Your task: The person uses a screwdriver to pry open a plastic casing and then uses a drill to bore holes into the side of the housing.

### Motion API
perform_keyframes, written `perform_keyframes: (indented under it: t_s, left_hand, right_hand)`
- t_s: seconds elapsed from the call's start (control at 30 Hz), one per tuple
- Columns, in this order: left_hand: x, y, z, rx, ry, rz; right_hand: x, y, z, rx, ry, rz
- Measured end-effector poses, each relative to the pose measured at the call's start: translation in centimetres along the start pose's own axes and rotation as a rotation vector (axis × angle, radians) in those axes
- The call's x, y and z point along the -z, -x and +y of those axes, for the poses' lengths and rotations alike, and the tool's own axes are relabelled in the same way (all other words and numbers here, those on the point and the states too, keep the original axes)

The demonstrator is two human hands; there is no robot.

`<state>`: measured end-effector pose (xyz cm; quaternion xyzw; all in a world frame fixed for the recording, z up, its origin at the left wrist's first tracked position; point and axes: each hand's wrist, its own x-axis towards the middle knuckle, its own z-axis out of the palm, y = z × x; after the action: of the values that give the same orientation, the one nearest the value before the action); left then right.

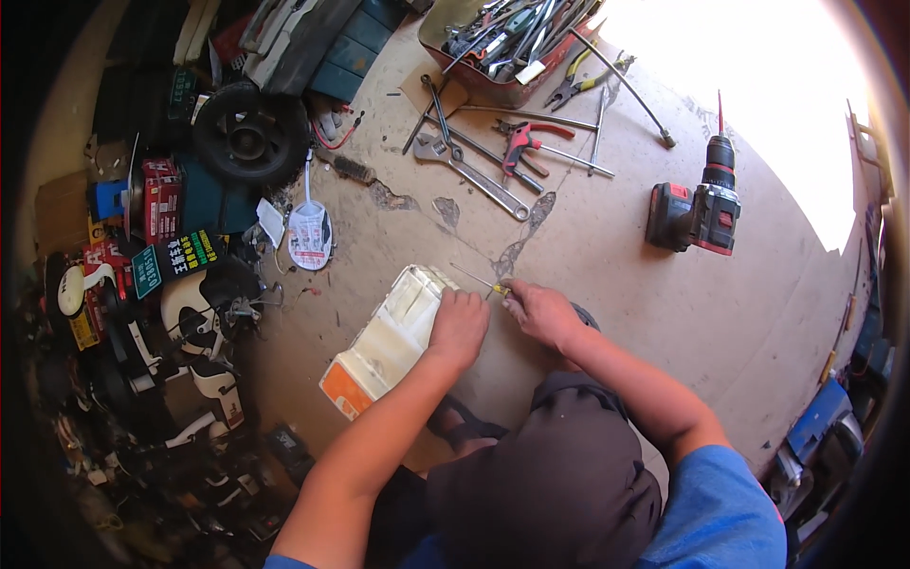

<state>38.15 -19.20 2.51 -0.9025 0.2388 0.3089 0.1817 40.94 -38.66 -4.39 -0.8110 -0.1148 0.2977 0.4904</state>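
A cream-coloured plastic housing (386, 334) with an orange patch at its near end lies tilted on the floor in front of me. My left hand (461, 327) grips its right edge, the fingertips curled over the side. Just right of it, my right hand (538, 311) is closed around the yellow handle of a screwdriver (500, 289). The thin shaft points up and left, its tip close to the housing's far right corner; whether they touch, I cannot tell. My fingers hide part of the handle.
Beyond the housing lie an adjustable wrench (474, 176), red-handled pliers (519, 147) and several metal rods. A tool bin (502, 90) stands at the back, with yellow-handled pliers (578, 83) beside it. A cordless drill (700, 213) stands right. A wheel (248, 135) and piled parts fill the left.
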Motion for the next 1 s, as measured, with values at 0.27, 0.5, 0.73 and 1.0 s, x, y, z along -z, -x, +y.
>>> perform_keyframes:
  t_s: [0.27,0.5,0.73,1.0]
  left_hand:
    - [-2.1,0.8,-0.6,-0.031,0.095,0.333]
    - [-0.3,1.9,-1.8,-0.054,0.347,0.508]
    - [1.4,1.9,-2.4,-0.048,0.415,0.477]
    - [2.3,1.0,-3.2,-0.069,0.301,0.166]
  right_hand:
    - [-0.1,-3.9,0.4,0.211,0.149,-0.106]
    - [5.6,-2.2,2.8,0.365,0.35,-0.433]
    - [8.1,2.7,1.8,0.33,0.497,-0.411]
    - [6.8,6.7,1.6,0.187,0.343,-0.142]
